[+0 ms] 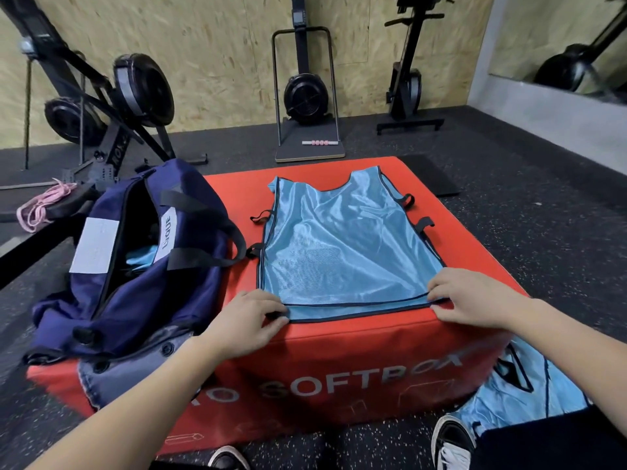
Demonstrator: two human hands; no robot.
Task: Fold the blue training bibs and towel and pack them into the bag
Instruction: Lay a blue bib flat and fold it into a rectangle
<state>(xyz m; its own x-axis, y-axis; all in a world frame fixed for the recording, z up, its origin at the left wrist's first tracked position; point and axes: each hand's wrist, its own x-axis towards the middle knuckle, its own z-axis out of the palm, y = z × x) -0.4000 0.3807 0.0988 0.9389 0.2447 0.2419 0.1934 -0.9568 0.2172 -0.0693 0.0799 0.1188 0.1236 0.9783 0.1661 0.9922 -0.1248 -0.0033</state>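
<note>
A light blue training bib (342,245) with dark trim lies spread flat on the red soft box (339,351), neck hole away from me. My left hand (249,320) pinches its near left bottom corner. My right hand (471,296) pinches the near right bottom corner. A navy bag (135,252) stands unzipped on the box's left side, with light blue fabric (144,257) showing inside it. Another light blue bib (519,385) hangs crumpled at the box's lower right, beside my leg.
A grey denim garment (135,364) lies under the bag's near end. Pink cord (44,205) lies on the floor at left. Black exercise machines (305,93) line the wooden back wall. My shoes (453,439) are on the dark rubber floor.
</note>
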